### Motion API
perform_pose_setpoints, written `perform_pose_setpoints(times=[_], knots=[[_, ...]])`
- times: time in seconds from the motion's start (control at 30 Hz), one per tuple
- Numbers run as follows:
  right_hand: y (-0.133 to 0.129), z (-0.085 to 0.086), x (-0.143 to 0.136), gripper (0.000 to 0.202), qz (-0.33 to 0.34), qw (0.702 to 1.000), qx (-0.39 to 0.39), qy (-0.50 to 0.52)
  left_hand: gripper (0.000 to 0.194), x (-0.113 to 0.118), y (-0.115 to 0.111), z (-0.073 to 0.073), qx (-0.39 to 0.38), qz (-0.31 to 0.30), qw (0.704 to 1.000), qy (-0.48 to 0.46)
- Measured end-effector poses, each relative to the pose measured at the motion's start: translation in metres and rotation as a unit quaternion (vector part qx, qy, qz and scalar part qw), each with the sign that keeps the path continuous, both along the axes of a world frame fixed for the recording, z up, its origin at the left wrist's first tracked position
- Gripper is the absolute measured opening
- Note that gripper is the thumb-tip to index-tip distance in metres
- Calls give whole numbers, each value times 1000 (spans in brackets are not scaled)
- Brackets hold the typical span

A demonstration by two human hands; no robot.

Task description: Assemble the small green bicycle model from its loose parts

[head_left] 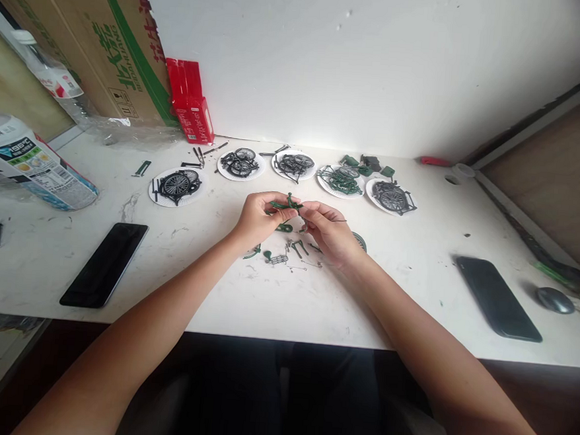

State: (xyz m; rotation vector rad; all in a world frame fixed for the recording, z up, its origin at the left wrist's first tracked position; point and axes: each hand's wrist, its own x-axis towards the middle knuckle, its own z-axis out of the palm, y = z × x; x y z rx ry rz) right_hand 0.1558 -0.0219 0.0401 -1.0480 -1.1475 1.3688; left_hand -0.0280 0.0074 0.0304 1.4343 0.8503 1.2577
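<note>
Left hand [261, 217]: thumb and fingertips pressed together, pinching a green part [287, 205], thin and branched, held up over the bench [225, 299]. Right hand [329, 232]: thumb and forefinger pinched at the right end of the green part; a thin dark rod [338, 220] juts out to the right from its fingers. Just nearer than the green part: loose small pieces, namely a green oblong piece [284, 228], a green forked piece [298, 247], a curved green strip [252, 251], a small rack [279, 260] and fine wire bits [306, 266]. Right of the green part: one green wheel [361, 242], partly hidden by the right hand. Beyond the green part: five white plates [372, 183] in an arc, one with green parts, four with dark parts and spoked wheels; green and black blocks [370, 163] behind the right-hand pair. Left of the green part: a black phone [104, 265] and a large labelled jug [35, 161] lying tilted. Far left beyond it: a clear bottle [56, 75], a brown carton [84, 31] and a red box [193, 119], upright, lid raised. Well right of the green part: a dark slab [499, 298] and a mouse [555, 300]. Far right beyond it: a white ring [463, 170].
</note>
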Motion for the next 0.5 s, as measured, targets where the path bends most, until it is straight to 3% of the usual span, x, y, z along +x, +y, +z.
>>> perform_pose_setpoints(times=[0.27,0.5], knots=[[3,5,3,59,-17,999,30,-18,46,-3,6,0,-48,-12,998,-47],[10,-7,16,53,-96,979,92,-151,46,-18,18,9,-134,-56,986,-80]])
